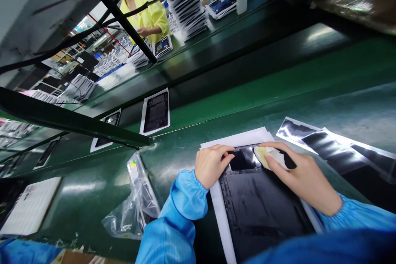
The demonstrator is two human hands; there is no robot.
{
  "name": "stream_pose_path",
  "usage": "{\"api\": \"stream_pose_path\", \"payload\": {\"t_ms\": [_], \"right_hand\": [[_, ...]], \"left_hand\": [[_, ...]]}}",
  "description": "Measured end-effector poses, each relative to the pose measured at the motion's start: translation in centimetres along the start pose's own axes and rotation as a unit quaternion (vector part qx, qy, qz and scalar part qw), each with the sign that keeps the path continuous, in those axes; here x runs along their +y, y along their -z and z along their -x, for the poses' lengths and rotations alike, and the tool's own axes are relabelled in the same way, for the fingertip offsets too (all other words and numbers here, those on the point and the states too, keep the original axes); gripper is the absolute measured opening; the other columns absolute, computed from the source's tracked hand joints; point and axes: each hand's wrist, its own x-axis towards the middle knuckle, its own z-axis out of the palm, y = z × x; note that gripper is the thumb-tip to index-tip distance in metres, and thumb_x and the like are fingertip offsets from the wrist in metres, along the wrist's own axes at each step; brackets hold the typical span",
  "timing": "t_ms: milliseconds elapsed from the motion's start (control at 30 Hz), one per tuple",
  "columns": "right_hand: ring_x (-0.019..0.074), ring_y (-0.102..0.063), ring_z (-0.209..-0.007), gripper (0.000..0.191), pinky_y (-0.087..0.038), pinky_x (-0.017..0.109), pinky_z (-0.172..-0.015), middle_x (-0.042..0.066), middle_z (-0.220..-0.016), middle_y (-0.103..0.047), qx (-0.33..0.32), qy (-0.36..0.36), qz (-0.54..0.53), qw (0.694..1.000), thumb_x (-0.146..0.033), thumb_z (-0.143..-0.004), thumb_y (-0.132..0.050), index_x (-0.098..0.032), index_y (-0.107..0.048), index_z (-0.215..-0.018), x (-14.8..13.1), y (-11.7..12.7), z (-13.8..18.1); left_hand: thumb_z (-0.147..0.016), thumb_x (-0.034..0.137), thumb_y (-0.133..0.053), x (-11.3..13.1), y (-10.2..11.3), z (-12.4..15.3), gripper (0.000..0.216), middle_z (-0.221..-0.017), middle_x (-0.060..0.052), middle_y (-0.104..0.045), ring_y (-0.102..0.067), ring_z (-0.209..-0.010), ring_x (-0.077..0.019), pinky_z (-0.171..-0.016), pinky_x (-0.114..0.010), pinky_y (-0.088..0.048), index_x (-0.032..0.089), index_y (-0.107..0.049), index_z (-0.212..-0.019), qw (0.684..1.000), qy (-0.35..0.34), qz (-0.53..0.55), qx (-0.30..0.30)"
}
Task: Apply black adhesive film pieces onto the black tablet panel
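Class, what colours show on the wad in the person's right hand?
The wad is white with a yellowish end, best seen in the head view.

Between six and seven o'clock, the left sleeve (173, 225) is bright blue, loose and slightly shiny, with deep creases and a puffed end drawn into a gathered cuff (199, 185). At four o'clock, the right sleeve (361, 215) matches it in blue, its cuff (338, 208) finely puckered. Each hand (210, 166) (305, 179) is bare. Between four and five o'clock, darker blue cloth (321, 248) is blurred.
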Motion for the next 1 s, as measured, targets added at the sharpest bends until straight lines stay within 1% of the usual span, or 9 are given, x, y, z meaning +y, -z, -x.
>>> {"api": "stream_pose_path", "payload": {"t_ms": [200, 333, 467, 567, 633, 767, 833, 933, 1000], "right_hand": [[0.0056, -0.034, -0.023, 0.024, -0.035, 0.022, -0.033, -0.006, -0.053, -0.064, -0.003, -0.002, -0.001, 1.000, -0.037, -0.060, -0.042, -0.028, -0.054, -0.078, 0.0, 0.0, 0.0], [0.0062, -0.037, -0.024, 0.022, -0.036, 0.023, -0.035, -0.007, -0.055, -0.064, -0.005, 0.000, -0.001, 1.000, -0.036, -0.060, -0.042, -0.028, -0.053, -0.078, 0.0, 0.0, 0.0], [0.0065, -0.039, -0.026, 0.022, -0.037, 0.023, -0.037, -0.007, -0.055, -0.064, -0.001, 0.006, -0.002, 1.000, -0.037, -0.061, -0.042, -0.028, -0.053, -0.078, 0.0, 0.0, 0.0], [0.0079, -0.043, -0.029, 0.023, -0.038, 0.024, -0.039, -0.006, -0.057, -0.065, 0.001, 0.005, -0.002, 1.000, -0.037, -0.061, -0.041, -0.027, -0.053, -0.078, -0.1, 0.0, 0.0], [0.0087, -0.044, -0.030, 0.023, -0.038, 0.024, -0.039, -0.005, -0.058, -0.065, 0.000, 0.003, -0.001, 1.000, -0.037, -0.061, -0.041, -0.028, -0.053, -0.078, -0.1, 0.0, 0.0], [0.0085, -0.041, -0.028, 0.023, -0.038, 0.025, -0.039, -0.005, -0.056, -0.065, -0.002, 0.000, -0.002, 1.000, -0.038, -0.061, -0.041, -0.028, -0.053, -0.078, -0.1, -0.1, 0.1], [0.0078, -0.038, -0.025, 0.023, -0.037, 0.024, -0.037, -0.006, -0.052, -0.063, -0.001, 0.001, 0.000, 1.000, -0.038, -0.061, -0.040, -0.028, -0.052, -0.078, -0.1, -0.1, 0.1], [0.0072, -0.032, -0.020, 0.024, -0.034, 0.023, -0.032, -0.009, -0.040, -0.054, 0.002, 0.005, 0.012, 1.000, -0.039, -0.061, -0.039, -0.028, -0.052, -0.079, 0.0, 0.0, 0.1], [0.0076, -0.031, -0.019, 0.025, -0.033, 0.023, -0.031, -0.011, -0.034, -0.048, 0.006, 0.009, 0.027, 1.000, -0.039, -0.062, -0.038, -0.028, -0.052, -0.080, 0.1, 0.0, 0.1]], "left_hand": [[-0.081, 0.036, -0.052, 0.2, -0.2, 0.2, 0.019, -0.079, 0.010, -0.064, -0.058, -0.060, -0.0080, -0.056, -0.020, -0.039, 0.035, -0.057, -0.099, 1.000, 0.001, -0.023, -0.008], [-0.083, 0.035, -0.050, 0.5, -0.2, 0.3, 0.019, -0.083, 0.007, -0.064, -0.059, -0.071, -0.0109, -0.057, -0.021, -0.040, 0.032, -0.055, -0.102, 0.998, -0.010, -0.059, -0.015], [-0.084, 0.038, -0.050, 0.9, -0.3, 0.3, 0.020, -0.079, 0.003, -0.061, -0.057, -0.078, -0.0161, -0.055, -0.023, -0.041, 0.028, -0.053, -0.100, 0.988, -0.055, -0.141, 0.015], [-0.084, 0.039, -0.049, 0.9, -0.2, 0.6, 0.015, -0.076, 0.002, -0.057, -0.054, -0.074, -0.0160, -0.051, -0.022, -0.041, 0.027, -0.056, -0.089, 0.975, -0.077, -0.204, 0.038], [-0.085, 0.035, -0.047, 0.7, -0.1, 0.9, 0.013, -0.076, 0.001, -0.056, -0.053, -0.072, -0.0149, -0.051, -0.022, -0.041, 0.027, -0.057, -0.088, 0.967, -0.089, -0.235, 0.051], [-0.088, 0.026, -0.044, 0.2, -0.2, 2.1, 0.021, -0.102, 0.000, -0.058, -0.053, -0.085, -0.0153, -0.065, -0.025, -0.046, 0.025, -0.052, -0.107, 0.944, -0.191, -0.259, 0.070], [-0.089, 0.023, -0.042, 0.0, -0.4, 2.6, 0.024, -0.112, -0.001, -0.056, -0.052, -0.094, -0.0163, -0.072, -0.026, -0.046, 0.021, -0.051, -0.111, 0.933, -0.226, -0.267, 0.084], [-0.089, 0.022, -0.042, -0.2, -0.6, 3.0, 0.025, -0.115, -0.001, -0.056, -0.053, -0.097, -0.0180, -0.074, -0.028, -0.046, 0.020, -0.052, -0.111, 0.931, -0.214, -0.278, 0.104], [-0.088, 0.023, -0.044, -0.1, -0.6, 3.2, 0.026, -0.115, -0.002, -0.056, -0.053, -0.098, -0.0191, -0.075, -0.029, -0.046, 0.020, -0.052, -0.112, 0.932, -0.210, -0.277, 0.099]]}}
